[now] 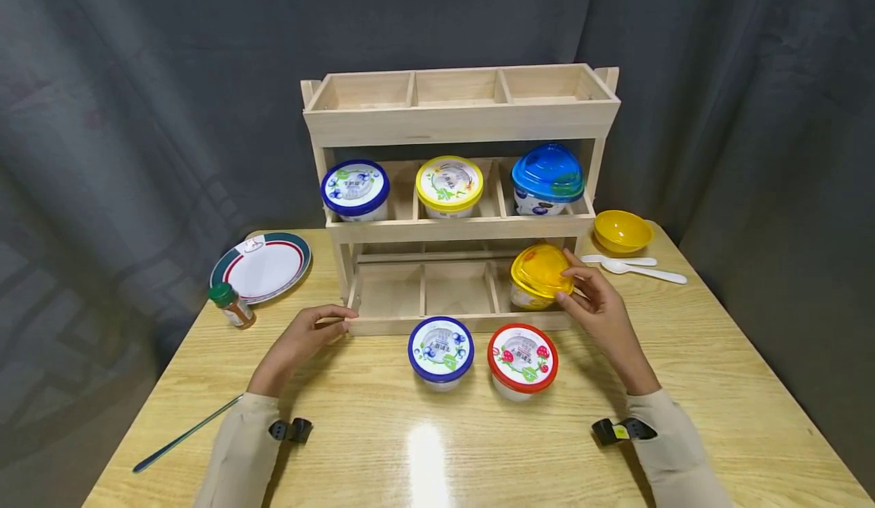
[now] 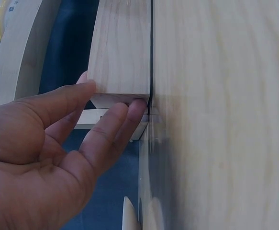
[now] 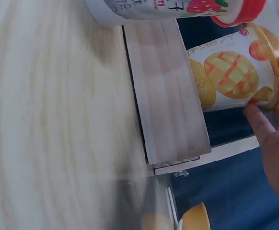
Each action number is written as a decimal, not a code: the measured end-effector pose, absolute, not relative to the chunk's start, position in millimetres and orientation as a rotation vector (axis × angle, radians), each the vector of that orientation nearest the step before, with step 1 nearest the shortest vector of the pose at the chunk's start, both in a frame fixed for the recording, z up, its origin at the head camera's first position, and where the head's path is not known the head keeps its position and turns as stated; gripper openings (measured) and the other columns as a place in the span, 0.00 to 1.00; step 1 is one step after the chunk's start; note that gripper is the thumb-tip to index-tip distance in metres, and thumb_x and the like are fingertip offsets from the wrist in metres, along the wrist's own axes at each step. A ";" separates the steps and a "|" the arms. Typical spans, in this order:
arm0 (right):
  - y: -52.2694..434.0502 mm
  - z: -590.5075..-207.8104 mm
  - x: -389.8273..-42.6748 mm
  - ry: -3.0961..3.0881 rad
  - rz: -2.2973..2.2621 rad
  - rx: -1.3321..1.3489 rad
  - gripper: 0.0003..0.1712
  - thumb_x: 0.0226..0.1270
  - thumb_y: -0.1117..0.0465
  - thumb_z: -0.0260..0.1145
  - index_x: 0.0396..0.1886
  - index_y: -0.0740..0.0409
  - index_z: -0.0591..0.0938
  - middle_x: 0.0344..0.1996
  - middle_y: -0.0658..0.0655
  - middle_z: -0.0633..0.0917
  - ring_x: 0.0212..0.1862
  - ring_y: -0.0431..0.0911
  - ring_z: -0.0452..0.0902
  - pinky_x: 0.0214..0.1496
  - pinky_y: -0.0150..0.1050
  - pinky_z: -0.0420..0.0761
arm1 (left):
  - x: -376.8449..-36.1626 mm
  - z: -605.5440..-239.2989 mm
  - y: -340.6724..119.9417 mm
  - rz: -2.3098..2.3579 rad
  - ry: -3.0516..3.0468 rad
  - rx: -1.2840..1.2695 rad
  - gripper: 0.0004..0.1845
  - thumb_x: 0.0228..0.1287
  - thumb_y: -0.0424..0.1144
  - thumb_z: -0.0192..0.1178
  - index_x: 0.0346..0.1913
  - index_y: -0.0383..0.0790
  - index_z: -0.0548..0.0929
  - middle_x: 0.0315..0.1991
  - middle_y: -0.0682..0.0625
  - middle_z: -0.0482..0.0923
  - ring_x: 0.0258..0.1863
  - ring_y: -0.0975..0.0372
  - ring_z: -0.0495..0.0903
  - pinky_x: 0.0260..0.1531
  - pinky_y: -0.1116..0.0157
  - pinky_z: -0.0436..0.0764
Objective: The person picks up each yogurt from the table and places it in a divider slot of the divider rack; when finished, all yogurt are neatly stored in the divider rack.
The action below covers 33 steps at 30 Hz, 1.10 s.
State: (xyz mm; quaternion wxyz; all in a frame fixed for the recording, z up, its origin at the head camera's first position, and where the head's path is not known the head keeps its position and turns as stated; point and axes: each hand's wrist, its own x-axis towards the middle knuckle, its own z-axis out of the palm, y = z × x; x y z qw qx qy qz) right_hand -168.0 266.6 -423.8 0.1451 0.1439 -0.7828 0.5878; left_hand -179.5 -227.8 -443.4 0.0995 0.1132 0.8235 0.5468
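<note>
My right hand (image 1: pixel 601 314) holds a yogurt cup with a domed yellow lid (image 1: pixel 540 274) by its lid, thumb and fingers on the rim. This cup sits tilted in the right compartment of the bottom tier; mangoes are printed on its side (image 3: pixel 232 74). At the left front corner of the wooden shelf (image 1: pixel 465 122), my left hand (image 1: pixel 304 345) grips the end of the bottom front board (image 2: pixel 122 48) with thumb and fingertips. Before the shelf stand a blue-lidded cup (image 1: pixel 441 350) and a red-lidded cup (image 1: pixel 522 360).
The middle tier bears a blue-lidded cup (image 1: pixel 355 189), a yellow-lidded cup (image 1: pixel 449 184) and a blue dome-lidded cup (image 1: pixel 548 178). Left are a plate (image 1: pixel 273 265), a green-capped spice jar (image 1: pixel 232 307) and a thin rod (image 1: pixel 184 436). Right are a yellow bowl (image 1: pixel 622 232) and white plastic cutlery (image 1: pixel 642 271).
</note>
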 end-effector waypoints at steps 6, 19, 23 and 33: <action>264.5 -429.5 -171.1 -2.263 1.699 0.394 0.18 0.80 0.74 0.65 0.64 0.73 0.76 0.83 0.66 0.65 0.76 0.72 0.66 0.63 0.24 0.77 | -177.6 -442.1 -226.0 1.614 2.430 0.288 0.15 0.83 0.29 0.59 0.63 0.23 0.83 0.68 0.29 0.77 0.63 0.43 0.81 0.55 0.61 0.83; 259.9 -434.4 -172.2 -2.262 1.720 0.332 0.18 0.80 0.74 0.64 0.65 0.74 0.76 0.82 0.70 0.65 0.74 0.73 0.69 0.59 0.22 0.78 | -177.6 -442.0 -226.2 1.616 2.431 0.284 0.15 0.83 0.30 0.59 0.63 0.25 0.84 0.68 0.29 0.77 0.63 0.43 0.82 0.54 0.63 0.82; 259.7 -435.5 -172.4 -2.268 1.717 0.320 0.19 0.80 0.74 0.65 0.65 0.74 0.76 0.82 0.71 0.65 0.74 0.73 0.68 0.58 0.21 0.77 | -178.4 -443.1 -226.0 1.615 2.431 0.290 0.15 0.83 0.30 0.59 0.63 0.25 0.84 0.68 0.29 0.77 0.64 0.43 0.81 0.54 0.63 0.82; 258.3 -439.5 -176.2 -2.259 1.710 0.296 0.19 0.80 0.73 0.65 0.66 0.74 0.77 0.80 0.72 0.67 0.74 0.74 0.69 0.58 0.20 0.77 | -177.6 -442.3 -225.9 1.612 2.430 0.283 0.15 0.83 0.29 0.59 0.64 0.24 0.83 0.69 0.28 0.76 0.64 0.42 0.81 0.55 0.60 0.83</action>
